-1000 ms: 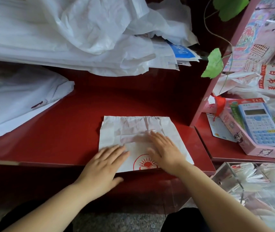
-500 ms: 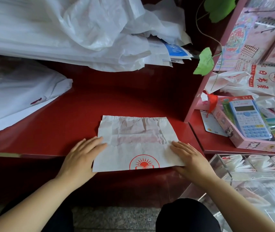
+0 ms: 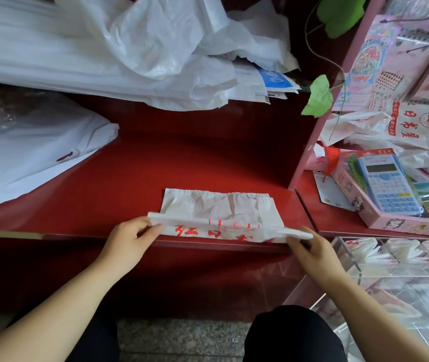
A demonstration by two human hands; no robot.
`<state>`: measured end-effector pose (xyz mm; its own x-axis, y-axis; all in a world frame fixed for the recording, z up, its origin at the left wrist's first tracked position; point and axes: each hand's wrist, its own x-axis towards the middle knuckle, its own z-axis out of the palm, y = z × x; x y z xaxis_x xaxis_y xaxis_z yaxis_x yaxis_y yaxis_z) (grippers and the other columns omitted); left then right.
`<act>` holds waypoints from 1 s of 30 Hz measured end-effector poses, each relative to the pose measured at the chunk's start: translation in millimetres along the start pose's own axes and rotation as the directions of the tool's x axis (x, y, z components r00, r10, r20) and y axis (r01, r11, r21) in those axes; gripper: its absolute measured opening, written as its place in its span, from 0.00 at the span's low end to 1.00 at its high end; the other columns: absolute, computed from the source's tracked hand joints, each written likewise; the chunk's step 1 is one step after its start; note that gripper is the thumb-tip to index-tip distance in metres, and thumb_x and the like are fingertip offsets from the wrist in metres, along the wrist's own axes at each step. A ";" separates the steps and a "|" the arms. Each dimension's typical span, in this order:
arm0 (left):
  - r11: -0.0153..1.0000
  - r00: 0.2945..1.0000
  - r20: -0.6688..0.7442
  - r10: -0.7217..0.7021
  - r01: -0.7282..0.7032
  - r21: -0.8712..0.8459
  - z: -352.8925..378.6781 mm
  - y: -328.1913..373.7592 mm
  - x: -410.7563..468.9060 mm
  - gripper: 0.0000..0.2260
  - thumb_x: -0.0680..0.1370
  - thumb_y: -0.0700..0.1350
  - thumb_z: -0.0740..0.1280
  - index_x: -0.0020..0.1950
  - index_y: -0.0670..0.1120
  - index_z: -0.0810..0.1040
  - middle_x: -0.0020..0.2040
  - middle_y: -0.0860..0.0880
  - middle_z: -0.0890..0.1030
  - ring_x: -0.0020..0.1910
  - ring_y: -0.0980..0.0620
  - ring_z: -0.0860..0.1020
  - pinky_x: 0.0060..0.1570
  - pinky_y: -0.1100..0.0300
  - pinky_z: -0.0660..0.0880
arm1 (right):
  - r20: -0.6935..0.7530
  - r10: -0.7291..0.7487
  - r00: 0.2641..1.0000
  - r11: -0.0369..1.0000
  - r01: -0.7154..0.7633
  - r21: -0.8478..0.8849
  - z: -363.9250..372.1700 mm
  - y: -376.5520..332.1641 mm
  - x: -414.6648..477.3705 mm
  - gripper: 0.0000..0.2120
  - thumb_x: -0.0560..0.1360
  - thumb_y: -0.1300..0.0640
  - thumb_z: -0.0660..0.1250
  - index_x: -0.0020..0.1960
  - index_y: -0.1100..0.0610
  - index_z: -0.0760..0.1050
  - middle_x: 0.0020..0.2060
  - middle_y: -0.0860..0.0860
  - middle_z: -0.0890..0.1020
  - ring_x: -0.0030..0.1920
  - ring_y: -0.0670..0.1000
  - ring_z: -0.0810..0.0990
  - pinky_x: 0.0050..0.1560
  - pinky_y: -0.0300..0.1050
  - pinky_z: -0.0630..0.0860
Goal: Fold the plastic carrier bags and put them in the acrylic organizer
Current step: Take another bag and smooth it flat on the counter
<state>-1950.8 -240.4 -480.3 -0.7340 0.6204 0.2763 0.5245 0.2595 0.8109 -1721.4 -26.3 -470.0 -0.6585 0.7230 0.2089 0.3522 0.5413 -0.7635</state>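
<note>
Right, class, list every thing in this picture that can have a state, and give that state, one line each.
carrier bag, on the red counter, near edge lifted and partly folded over.
left hand, pinches the bag's left end.
right hand, pinches the bag's right end.
acrylic organizer, holds folded bags.
pile of bags, loose, unfolded.
</note>
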 end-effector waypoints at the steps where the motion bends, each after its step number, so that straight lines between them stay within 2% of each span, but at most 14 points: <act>1: 1.000 1.000 -0.028 -0.011 0.012 0.019 1.8 -1.4 0.5 0.09 0.75 0.42 0.69 0.34 0.44 0.77 0.31 0.53 0.77 0.35 0.53 0.73 0.35 0.72 0.65 | -0.036 0.009 0.999 1.000 -0.009 0.002 2.0 -0.9 1.8 0.12 0.76 0.63 0.63 0.42 0.46 0.75 0.33 0.54 0.79 0.34 0.47 0.74 0.33 0.33 0.66; 2: 0.999 0.998 -0.061 -0.025 0.026 0.027 3.8 -0.5 0.4 0.12 0.75 0.40 0.67 0.32 0.48 0.74 0.28 0.56 0.75 0.31 0.55 0.71 0.33 0.71 0.65 | -0.073 0.021 0.997 1.000 -0.020 0.014 3.9 -2.8 4.2 0.10 0.76 0.64 0.62 0.43 0.50 0.76 0.35 0.54 0.81 0.36 0.46 0.75 0.34 0.32 0.67; 4: 0.997 0.991 -0.129 -0.042 0.049 0.051 7.8 2.9 -0.2 0.16 0.76 0.39 0.66 0.30 0.51 0.69 0.23 0.56 0.71 0.28 0.58 0.68 0.30 0.68 0.63 | -0.128 0.063 0.990 0.998 -0.059 0.034 7.9 -5.4 9.0 0.07 0.76 0.64 0.61 0.44 0.56 0.76 0.33 0.49 0.78 0.35 0.43 0.75 0.35 0.31 0.66; 7: 0.996 0.976 -0.209 -0.054 0.068 0.063 13.8 6.0 1.0 0.10 0.77 0.41 0.65 0.35 0.46 0.72 0.27 0.55 0.71 0.30 0.53 0.69 0.31 0.65 0.62 | -0.198 0.134 0.971 0.991 -0.136 0.002 15.8 -5.9 17.8 0.12 0.77 0.62 0.60 0.35 0.61 0.67 0.26 0.49 0.66 0.29 0.49 0.64 0.29 0.39 0.59; 9: 0.992 0.971 -0.228 -0.068 0.090 0.084 16.8 8.4 5.7 0.07 0.77 0.43 0.64 0.40 0.43 0.75 0.30 0.53 0.72 0.34 0.50 0.71 0.30 0.63 0.64 | -0.248 0.155 0.956 0.984 -0.172 -0.052 20.1 -8.8 24.6 0.15 0.77 0.61 0.60 0.33 0.59 0.62 0.25 0.49 0.65 0.29 0.50 0.63 0.30 0.44 0.59; 11: 0.982 0.967 -0.241 -0.087 0.123 0.140 18.1 12.2 11.4 0.09 0.78 0.44 0.63 0.45 0.39 0.78 0.33 0.50 0.74 0.37 0.48 0.72 0.31 0.58 0.63 | -0.256 0.184 0.949 0.965 -0.224 -0.138 23.4 -15.4 31.7 0.14 0.78 0.59 0.58 0.34 0.58 0.64 0.26 0.49 0.67 0.33 0.54 0.66 0.37 0.47 0.61; 13: 0.964 0.960 -0.264 -0.089 0.149 0.219 17.7 13.5 15.9 0.10 0.78 0.44 0.63 0.47 0.38 0.79 0.36 0.45 0.77 0.38 0.44 0.74 0.36 0.57 0.63 | -0.219 0.203 0.954 0.918 -0.263 -0.297 26.4 -22.9 37.6 0.10 0.79 0.57 0.56 0.39 0.58 0.68 0.28 0.47 0.69 0.39 0.56 0.70 0.50 0.46 0.62; 15: 0.937 0.958 -0.284 -0.032 0.128 0.326 17.3 9.1 18.9 0.07 0.75 0.41 0.67 0.43 0.37 0.81 0.33 0.41 0.80 0.36 0.38 0.77 0.40 0.54 0.65 | -0.189 0.197 0.962 0.838 -0.265 -0.476 29.5 -30.2 43.2 0.10 0.79 0.56 0.54 0.46 0.56 0.73 0.35 0.49 0.76 0.46 0.57 0.76 0.57 0.44 0.60; 17: 0.888 0.956 -0.292 0.026 0.112 0.445 19.6 2.0 21.1 0.05 0.72 0.39 0.71 0.38 0.38 0.81 0.29 0.41 0.80 0.34 0.38 0.78 0.44 0.51 0.64 | -0.174 0.215 0.961 0.783 -0.276 -0.558 31.1 -34.5 49.7 0.12 0.79 0.55 0.54 0.52 0.56 0.75 0.44 0.52 0.81 0.50 0.56 0.77 0.60 0.44 0.60; 18: 0.865 0.957 -0.289 0.036 0.115 0.488 20.1 -0.1 21.9 0.04 0.70 0.39 0.72 0.37 0.39 0.82 0.29 0.42 0.79 0.34 0.38 0.78 0.45 0.51 0.62 | -0.169 0.235 0.957 0.772 -0.289 -0.566 31.3 -34.4 52.5 0.12 0.79 0.55 0.54 0.53 0.55 0.75 0.45 0.52 0.81 0.51 0.55 0.77 0.61 0.45 0.60; 21: 0.822 0.963 -0.266 0.048 0.113 0.558 17.8 -1.3 25.1 0.03 0.70 0.41 0.72 0.39 0.42 0.83 0.30 0.44 0.80 0.37 0.40 0.78 0.45 0.53 0.56 | -0.161 0.269 0.950 0.765 -0.312 -0.563 30.8 -32.3 57.6 0.11 0.78 0.54 0.56 0.52 0.55 0.76 0.40 0.51 0.78 0.50 0.55 0.77 0.63 0.46 0.60; 26: 0.748 0.982 -0.191 -0.003 0.129 0.651 14.7 6.6 34.4 0.11 0.78 0.51 0.62 0.47 0.47 0.81 0.36 0.46 0.83 0.42 0.45 0.79 0.47 0.57 0.55 | -0.172 0.301 0.938 0.760 -0.344 -0.551 30.5 -31.3 61.9 0.12 0.78 0.54 0.56 0.51 0.56 0.78 0.43 0.53 0.80 0.51 0.56 0.77 0.61 0.45 0.61; 30: 0.730 0.984 -0.155 -0.093 0.173 0.662 15.5 12.1 45.1 0.13 0.79 0.53 0.57 0.50 0.50 0.79 0.39 0.47 0.83 0.43 0.46 0.79 0.49 0.57 0.59 | -0.167 0.420 0.892 0.739 -0.443 -0.507 29.5 -31.1 73.3 0.13 0.76 0.56 0.57 0.52 0.59 0.78 0.46 0.56 0.80 0.52 0.58 0.77 0.58 0.45 0.66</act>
<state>-1970.9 -197.8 -466.1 -0.8376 0.4713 0.2764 0.5409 0.7865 0.2981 -1800.3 -2.8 -449.0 -0.3283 0.9440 -0.0321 0.8893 0.2975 -0.3472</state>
